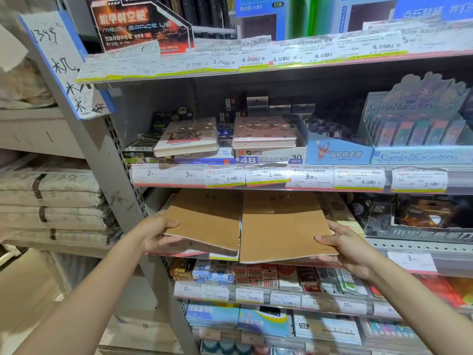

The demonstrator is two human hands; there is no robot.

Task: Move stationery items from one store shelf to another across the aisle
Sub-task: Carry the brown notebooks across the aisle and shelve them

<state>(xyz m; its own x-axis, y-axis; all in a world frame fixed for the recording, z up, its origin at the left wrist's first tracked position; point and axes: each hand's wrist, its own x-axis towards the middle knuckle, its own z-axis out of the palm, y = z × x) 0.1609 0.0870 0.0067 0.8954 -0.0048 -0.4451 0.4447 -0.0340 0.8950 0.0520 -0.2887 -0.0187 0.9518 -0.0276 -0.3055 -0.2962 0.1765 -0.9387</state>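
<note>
Left hand: the left hand (156, 233) is gripping the left brown notebook stack (204, 221) at its front left corner, thumb lying on the cover and fingers curling underneath, so the stack is tilting up off the shelf edge (176, 253).
Right hand: the right hand (345, 248) is pinching the right brown notebook stack (284, 226) at its front right corner, thumb on top, fingers below.
Why held so: each hand is taking an outer corner, likely so both stacks are sliding out together over the front edge without fanning apart.
Where they are: both stacks are sitting on the third shelf down, at its left end, overhanging the front edge, side by side and touching along their inner sides.
Look of the notebooks: plain kraft-brown covers, thin and flat, faint printing near the back; pale page edges are showing at the front.
Above: an eraser box (268, 156) is standing on the next shelf up.
Stage, as a judgement: the stacks are not yet clear of the shelf.
</note>
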